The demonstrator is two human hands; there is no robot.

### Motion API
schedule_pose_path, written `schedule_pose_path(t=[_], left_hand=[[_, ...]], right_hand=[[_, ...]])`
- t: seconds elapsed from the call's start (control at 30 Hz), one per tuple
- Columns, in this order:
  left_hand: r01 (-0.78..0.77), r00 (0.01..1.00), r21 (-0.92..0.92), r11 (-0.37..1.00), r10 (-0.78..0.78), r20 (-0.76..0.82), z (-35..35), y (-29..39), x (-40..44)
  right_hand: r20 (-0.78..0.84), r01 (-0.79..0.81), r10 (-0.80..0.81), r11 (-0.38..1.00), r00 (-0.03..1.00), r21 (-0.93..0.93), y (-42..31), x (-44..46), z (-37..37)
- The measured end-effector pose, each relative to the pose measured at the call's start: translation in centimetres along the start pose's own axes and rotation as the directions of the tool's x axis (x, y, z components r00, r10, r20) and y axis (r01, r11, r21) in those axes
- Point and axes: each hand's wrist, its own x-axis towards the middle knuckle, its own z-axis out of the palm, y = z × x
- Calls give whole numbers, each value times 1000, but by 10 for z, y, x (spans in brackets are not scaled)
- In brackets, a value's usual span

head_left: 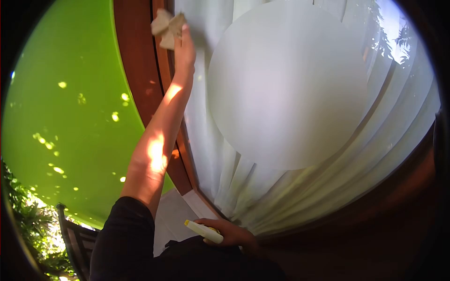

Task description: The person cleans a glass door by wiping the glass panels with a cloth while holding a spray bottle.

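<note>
My left hand (185, 50) is raised at the upper left of the glass, its fingers closed on a crumpled beige cloth (165, 29). The cloth is beside the wooden frame (161, 61) at the glass edge; whether it touches the surface is hard to tell. Low in the view, near my body, my right hand (229, 232) is wrapped round a white spray bottle (206, 231) with a yellow tip, which points up and left. A large pale circle (288, 84) covers the middle of the glass pane (201, 126), with white curtains showing behind it.
A bright green wall (65, 107) with spots of sunlight stands on the left. At the lower left are a dark slatted chair (77, 236) and leafy plants (28, 220). Pale floor tiles (171, 213) show below the frame. Leaves and sky reflect at the upper right.
</note>
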Motion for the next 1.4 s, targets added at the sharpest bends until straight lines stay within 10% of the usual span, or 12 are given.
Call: schedule_pose_path(t=[0.07, 0.27, 0.57, 0.9, 1.0, 1.07, 1.13, 1.4], left_hand=[[-567, 725, 491, 662, 684, -85, 180, -35, -206], [-832, 438, 501, 237, 836, 330, 228, -54, -251], [-892, 250, 422, -161, 603, 758, 258, -130, -351], [-963, 83, 151, -223, 289, 954, 216, -206, -396], [-960, 134, 169, -225, 164, 977, 208, -176, -374], [-867, 382, 375, -326, 45, 923, 214, -143, -361], [-851, 209, 447, -277, 601, 771, 216, -130, -339], [-655, 483, 746, 118, 824, 295, 156, -121, -276]], right_hand=[[9, -18, 18, 1000, 1000, -13, -4, 0, -1], [-43, -83, 81, 996, 996, -39, -6, -1, 2], [-31, -144, 142, 988, 989, -56, -10, -3, 1], [-42, -144, 141, 987, 989, -68, -14, -3, 3], [-89, -119, 111, 989, 990, -91, -11, -4, 9], [-85, -134, 126, 987, 988, -87, -12, -4, 8], [-38, -184, 182, 982, 982, -43, -18, -2, 4], [-64, -168, 167, 986, 984, -17, -15, -1, 4]])
